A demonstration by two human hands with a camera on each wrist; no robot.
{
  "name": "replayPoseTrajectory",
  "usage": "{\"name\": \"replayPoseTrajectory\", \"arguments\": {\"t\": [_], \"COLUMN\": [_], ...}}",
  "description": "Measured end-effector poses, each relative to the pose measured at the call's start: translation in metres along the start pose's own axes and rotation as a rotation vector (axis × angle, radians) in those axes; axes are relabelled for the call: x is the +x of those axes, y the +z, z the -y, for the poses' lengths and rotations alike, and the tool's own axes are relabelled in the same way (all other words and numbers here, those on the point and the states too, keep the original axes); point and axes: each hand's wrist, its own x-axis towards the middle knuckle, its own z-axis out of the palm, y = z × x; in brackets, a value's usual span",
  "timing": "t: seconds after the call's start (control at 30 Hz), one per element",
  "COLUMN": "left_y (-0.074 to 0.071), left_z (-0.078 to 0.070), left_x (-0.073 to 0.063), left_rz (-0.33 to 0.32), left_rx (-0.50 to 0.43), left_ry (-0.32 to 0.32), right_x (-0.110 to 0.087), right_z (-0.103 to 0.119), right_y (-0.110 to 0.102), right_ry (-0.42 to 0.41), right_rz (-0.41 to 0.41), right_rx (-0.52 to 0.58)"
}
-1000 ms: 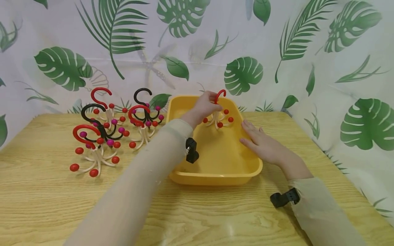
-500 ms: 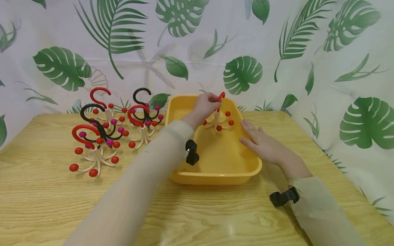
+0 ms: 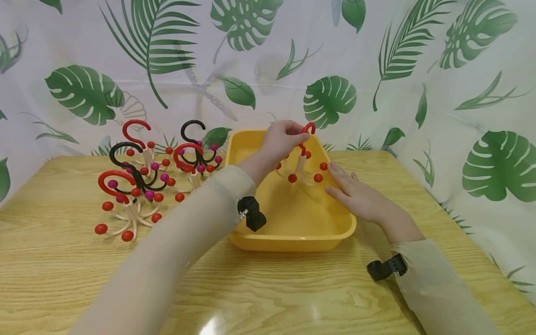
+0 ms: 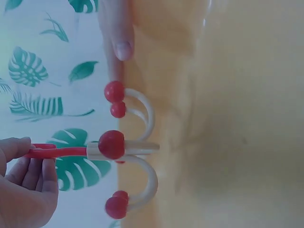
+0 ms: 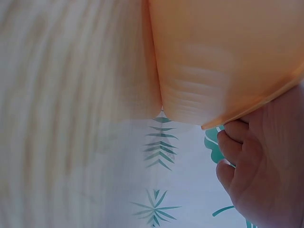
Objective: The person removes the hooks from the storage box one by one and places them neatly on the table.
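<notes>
My left hand pinches the red hook of a claw hanger between thumb and fingers. Pale curved arms tipped with red balls spread from its stem. It hangs inside the yellow basin, toward the back right. In the left wrist view the hanger shows side-on, with the left hand at its hook. My right hand rests with fingers extended along the basin's right rim. The right wrist view shows that hand against the outside of the basin.
Several more claw hangers stand upright left of the basin, including a red-hooked one in front and black ones. All are on a wooden table. A leaf-printed cloth hangs behind and along the right side.
The left hand has shifted its hold on the red hook, and the claw hanger has moved slightly right and turned. The right hand stays at the basin's rim.
</notes>
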Motion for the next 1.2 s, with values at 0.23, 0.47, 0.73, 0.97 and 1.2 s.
{"name": "replayPoseTrajectory", "arguments": {"t": [0.23, 0.47, 0.73, 0.97, 1.2], "left_y": [-0.020, -0.051, -0.090, -0.125, -0.154], "left_z": [-0.021, -0.039, -0.043, -0.038, -0.027], "left_x": [-0.024, -0.056, -0.091, -0.120, -0.143], "left_rz": [0.023, 0.067, 0.072, 0.013, -0.068], "left_rx": [-0.043, -0.094, -0.075, 0.011, 0.110], "left_ry": [0.139, 0.183, 0.174, 0.136, 0.086], "right_x": [0.000, 0.000, -0.003, -0.003, -0.002], "right_z": [0.003, 0.003, 0.003, 0.003, 0.002], "right_y": [-0.001, -0.001, -0.002, -0.002, -0.001], "right_ry": [-0.002, 0.006, -0.018, -0.043, -0.051], "right_rz": [0.015, 0.016, 0.007, 0.008, 0.014], "right_rx": [-0.008, -0.004, 0.001, 0.015, 0.007]}}
